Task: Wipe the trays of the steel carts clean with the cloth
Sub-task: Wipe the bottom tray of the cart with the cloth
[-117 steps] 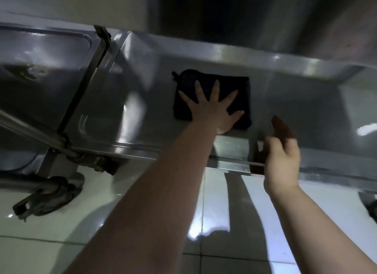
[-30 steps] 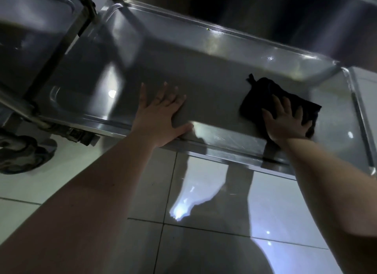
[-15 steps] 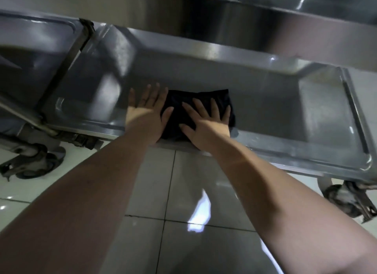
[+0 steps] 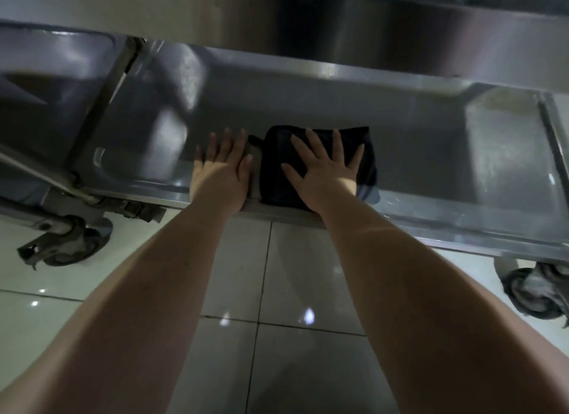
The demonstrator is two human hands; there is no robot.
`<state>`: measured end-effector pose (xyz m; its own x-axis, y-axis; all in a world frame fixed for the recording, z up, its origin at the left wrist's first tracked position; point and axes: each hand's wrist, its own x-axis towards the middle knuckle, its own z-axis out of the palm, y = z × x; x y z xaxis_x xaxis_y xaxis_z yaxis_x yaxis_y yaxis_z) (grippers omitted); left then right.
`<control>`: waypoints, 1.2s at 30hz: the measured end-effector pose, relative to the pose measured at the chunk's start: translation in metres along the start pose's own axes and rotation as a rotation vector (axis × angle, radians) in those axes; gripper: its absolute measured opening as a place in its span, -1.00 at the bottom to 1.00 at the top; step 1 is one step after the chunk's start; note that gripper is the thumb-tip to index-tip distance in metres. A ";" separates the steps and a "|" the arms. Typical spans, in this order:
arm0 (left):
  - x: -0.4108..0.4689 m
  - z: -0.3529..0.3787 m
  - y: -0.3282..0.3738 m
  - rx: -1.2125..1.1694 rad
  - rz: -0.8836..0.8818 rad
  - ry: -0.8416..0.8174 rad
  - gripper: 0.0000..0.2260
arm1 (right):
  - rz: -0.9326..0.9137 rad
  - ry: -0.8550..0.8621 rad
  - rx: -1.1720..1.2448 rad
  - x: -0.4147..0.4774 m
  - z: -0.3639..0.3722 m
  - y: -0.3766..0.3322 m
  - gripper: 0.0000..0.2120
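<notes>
Now | 1 tray (image 4: 431, 154) | 1 cloth (image 4: 274, 179), near edge | right hand (image 4: 323, 173) presses cloth, fingers (image 4: 314, 142) spread, released | left hand (image 4: 221, 173) flat beside it, released | 2 casters (image 4: 66, 244) below

**No readable text**

No letters, numbers, brand marks or signs can be read on the steel tray (image 4: 431, 142), the dark cloth (image 4: 274, 167), the casters (image 4: 70, 244) or the floor tiles (image 4: 292, 275). Their bright spots are only light reflections.
</notes>
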<state>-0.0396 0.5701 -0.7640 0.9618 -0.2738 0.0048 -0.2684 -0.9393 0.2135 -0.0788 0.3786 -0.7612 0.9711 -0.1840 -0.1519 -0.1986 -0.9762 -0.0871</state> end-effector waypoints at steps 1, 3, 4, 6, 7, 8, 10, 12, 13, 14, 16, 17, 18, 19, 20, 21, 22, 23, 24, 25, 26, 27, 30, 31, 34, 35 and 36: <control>0.001 0.001 0.000 0.011 0.002 -0.004 -0.53 | 0.030 0.011 0.006 0.000 -0.001 0.011 -0.38; 0.003 0.002 0.000 0.037 0.005 -0.016 -0.53 | 0.091 0.033 0.025 -0.001 -0.002 0.040 -0.38; 0.004 0.002 -0.001 0.048 0.007 -0.026 -0.53 | 0.127 0.032 0.030 -0.002 -0.003 0.058 -0.38; 0.005 0.003 -0.002 0.068 0.015 -0.038 -0.53 | 0.217 0.019 0.027 -0.009 -0.005 0.099 -0.37; 0.005 0.003 -0.002 0.073 0.017 -0.041 -0.52 | 0.266 0.011 0.022 -0.014 -0.007 0.120 -0.36; 0.004 0.003 -0.002 0.073 0.017 -0.039 -0.52 | 0.314 0.003 0.016 -0.020 -0.009 0.140 -0.35; 0.004 0.002 0.000 0.074 0.015 -0.030 -0.51 | 0.393 -0.014 0.024 -0.032 -0.011 0.171 -0.31; 0.002 0.001 0.003 0.084 0.018 -0.029 -0.50 | 0.432 -0.023 0.043 -0.038 -0.011 0.182 -0.33; 0.002 0.001 0.004 0.091 0.026 -0.027 -0.50 | 0.442 -0.027 0.048 -0.038 -0.010 0.180 -0.35; 0.000 0.000 0.005 0.100 0.037 -0.018 -0.50 | 0.450 -0.033 0.051 -0.037 -0.009 0.175 -0.37; -0.001 -0.003 0.008 0.127 0.072 0.039 -0.51 | 0.436 -0.038 0.048 -0.034 -0.008 0.159 -0.38; -0.002 -0.005 0.010 0.146 0.088 0.080 -0.52 | 0.401 -0.032 0.043 -0.034 -0.007 0.149 -0.38; -0.003 -0.007 0.012 0.174 0.107 0.111 -0.51 | 0.345 -0.021 0.040 -0.034 -0.006 0.135 -0.38; -0.003 -0.009 0.015 0.214 0.133 0.126 -0.51 | 0.274 -0.012 0.045 -0.034 -0.005 0.118 -0.37; -0.004 -0.010 0.017 0.253 0.161 0.125 -0.50 | 0.197 -0.008 0.055 -0.035 -0.004 0.098 -0.36; -0.004 -0.012 0.019 0.272 0.192 0.122 -0.50 | 0.121 -0.005 0.065 -0.037 -0.003 0.076 -0.35; -0.004 -0.013 0.021 0.273 0.226 0.127 -0.50 | 0.048 0.003 0.065 -0.038 -0.001 0.055 -0.35; -0.004 -0.014 0.021 0.274 0.257 0.126 -0.50 | -0.015 0.014 0.051 -0.041 0.000 0.036 -0.35; -0.003 -0.015 0.022 0.294 0.289 0.116 -0.50 | -0.060 0.025 0.030 -0.042 0.001 0.021 -0.36; -0.002 -0.016 0.023 0.326 0.308 0.096 -0.50 | -0.080 0.026 0.014 -0.042 0.001 0.014 -0.37; -0.002 -0.015 0.028 0.339 0.293 0.081 -0.50 | -0.082 0.017 0.009 -0.040 0.001 0.012 -0.37; -0.002 -0.012 0.036 0.309 0.238 0.069 -0.50 | -0.077 0.004 0.012 -0.039 0.001 0.013 -0.38; -0.007 -0.001 0.077 -0.021 -0.005 0.006 -0.51 | -0.049 -0.031 0.022 -0.037 -0.002 0.026 -0.37; -0.007 0.003 0.090 -0.129 -0.063 -0.037 -0.51 | -0.026 -0.035 0.021 -0.037 -0.003 0.030 -0.37; -0.008 0.008 0.118 -0.234 -0.115 -0.127 -0.51 | 0.063 -0.032 0.035 -0.040 -0.003 0.051 -0.35; -0.009 0.007 0.125 -0.228 -0.103 -0.153 -0.51 | 0.085 -0.030 0.045 -0.042 -0.004 0.061 -0.34; -0.010 0.006 0.131 -0.211 -0.084 -0.180 -0.51 | 0.104 -0.027 0.052 -0.044 -0.005 0.073 -0.34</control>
<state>-0.0844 0.4490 -0.7416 0.9499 -0.2473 -0.1912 -0.1532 -0.9015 0.4049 -0.1351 0.3152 -0.7564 0.9411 -0.2802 -0.1894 -0.3055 -0.9445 -0.1207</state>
